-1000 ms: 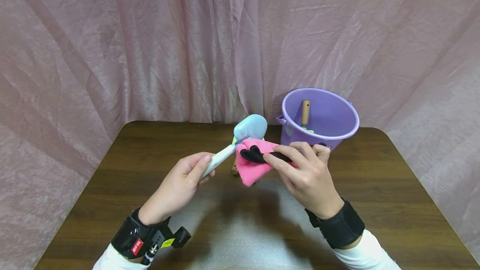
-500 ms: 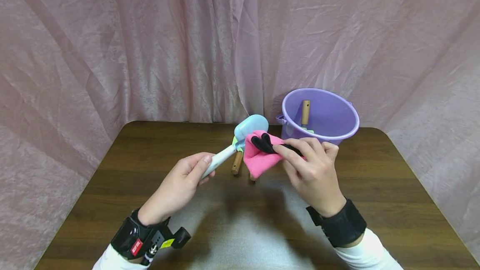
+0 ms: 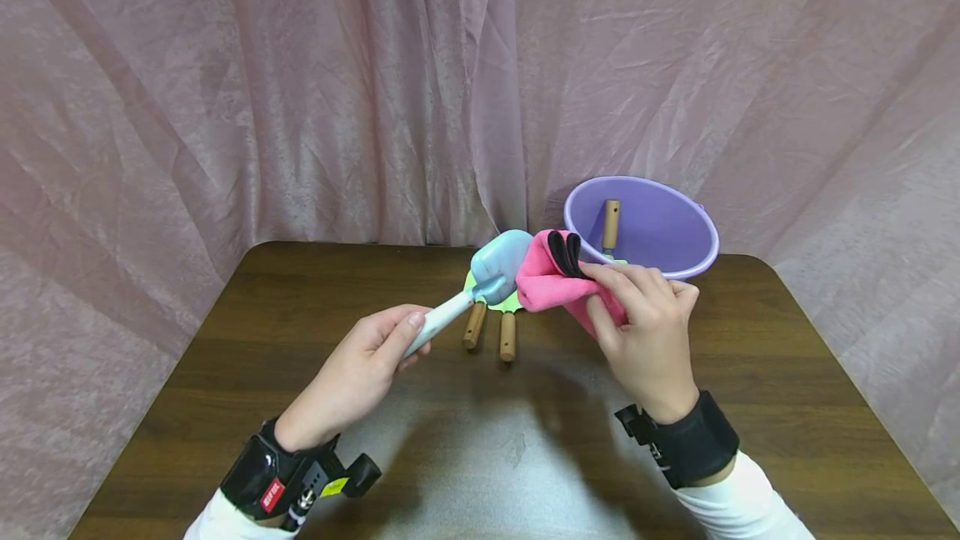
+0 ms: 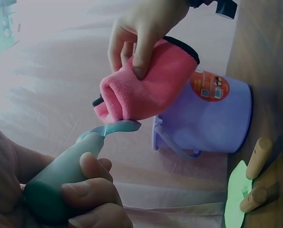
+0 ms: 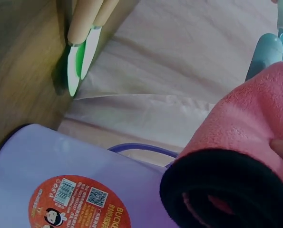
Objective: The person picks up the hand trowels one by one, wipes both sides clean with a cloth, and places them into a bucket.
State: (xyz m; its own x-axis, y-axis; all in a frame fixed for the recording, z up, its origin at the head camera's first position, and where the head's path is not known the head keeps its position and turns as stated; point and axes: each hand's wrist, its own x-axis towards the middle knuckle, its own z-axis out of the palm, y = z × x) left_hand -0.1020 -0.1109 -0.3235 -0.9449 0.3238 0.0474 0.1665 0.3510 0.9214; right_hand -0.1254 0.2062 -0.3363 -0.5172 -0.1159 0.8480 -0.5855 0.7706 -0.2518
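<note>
My left hand (image 3: 367, 365) grips the white handle of a light-blue garden trowel (image 3: 501, 261), its blade raised above the table and pointing away to the right. In my right hand (image 3: 645, 332) is a folded pink cloth (image 3: 551, 277) with black edging, pinched between thumb and fingers. The left wrist view has the cloth (image 4: 146, 88) right at the trowel's neck (image 4: 120, 127). From the right wrist, the rolled cloth (image 5: 246, 128) covers part of the trowel (image 5: 266, 54).
A purple bucket (image 3: 660, 223) stands at the back right, holding a wooden-handled tool (image 3: 611, 225). Beneath the trowel, two green tools with wooden handles (image 3: 507, 336) lie on the brown table (image 3: 337, 290). A pink curtain (image 3: 375, 90) hangs behind.
My right hand has moved the pink cloth up and to the right, from the trowel's neck toward its blade edge, uncovering the green tools below. My left hand stays in place.
</note>
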